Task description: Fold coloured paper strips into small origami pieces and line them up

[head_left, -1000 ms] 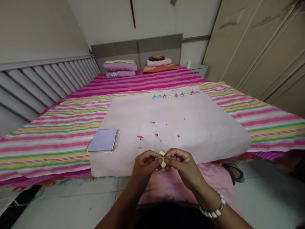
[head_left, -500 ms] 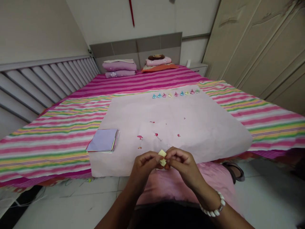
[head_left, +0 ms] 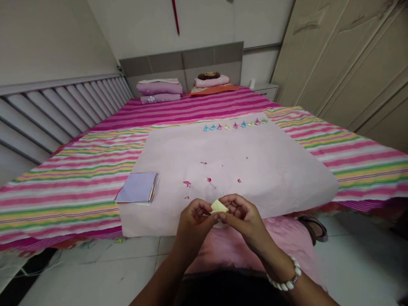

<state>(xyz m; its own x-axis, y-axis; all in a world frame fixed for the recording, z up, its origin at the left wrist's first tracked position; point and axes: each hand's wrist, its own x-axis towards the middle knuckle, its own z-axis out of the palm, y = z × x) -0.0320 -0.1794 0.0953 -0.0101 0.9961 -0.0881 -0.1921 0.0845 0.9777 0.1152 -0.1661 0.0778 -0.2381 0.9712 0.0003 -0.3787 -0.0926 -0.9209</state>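
Observation:
Between my two hands is a small piece of folded pale yellow paper (head_left: 219, 206), its upper part a triangle pointing away from me. My left hand (head_left: 195, 219) pinches its left side, with the thumb along the lower edge. From the right, my right hand (head_left: 241, 214) grips the paper, and its thumb tip nearly meets the left thumb. The fingers behind the paper are partly hidden. Both hands are above the near edge of a large pale sheet (head_left: 270, 170). A white bead bracelet (head_left: 288, 282) circles my right wrist.
A stack of coloured paper (head_left: 138, 188) lies at the sheet's left edge. Several small folded paper pieces (head_left: 235, 125) form a row along its far edge. Red and pink marks or scraps (head_left: 187, 183) dot the middle. A pink cushion (head_left: 287, 238) lies below my hands.
The yellow paper has gone from a narrow diamond-like form with a notched middle to a wider, flatter triangle. Both thumbs have come together along its lower edge.

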